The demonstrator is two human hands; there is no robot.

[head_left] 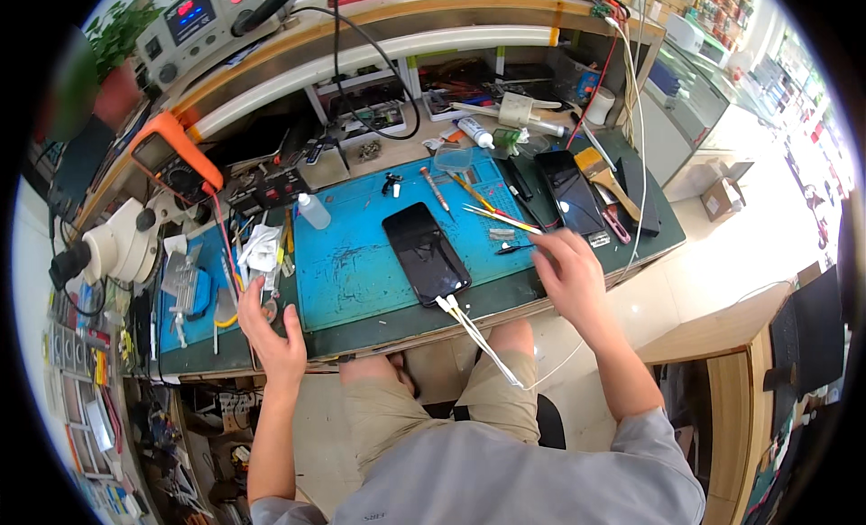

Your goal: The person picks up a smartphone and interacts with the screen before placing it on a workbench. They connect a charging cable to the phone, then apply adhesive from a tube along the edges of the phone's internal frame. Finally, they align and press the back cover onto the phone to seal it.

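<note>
At a crowded repair bench seen from above, a white microscope (pixel 117 245) and an orange multimeter (pixel 176 160) stand at the far left, set back where they leave the middle free. The person's left hand (pixel 275 331) rests open on the front edge of the bench, fingers spread and gripping nothing, just beside a small pile of tools and a crumpled white wipe (pixel 262 250). A blue work mat (pixel 352 254) covers the centre, and on it a dark smartphone (pixel 426 253) lies flat, screen up and slightly askew, with white cables (pixel 478 336) plugged into its near end and trailing off the bench over the person's lap. Screwdrivers and tweezers (pixel 492 216) lie fanned just beyond it, within easy reach. The right hand (pixel 564 272) hovers open over the mat's right edge, fingers loosely spread towards a small dark tool (pixel 511 248), holding nothing. A second phone (pixel 570 191) and a brush (pixel 603 178) lie farther right.
</note>
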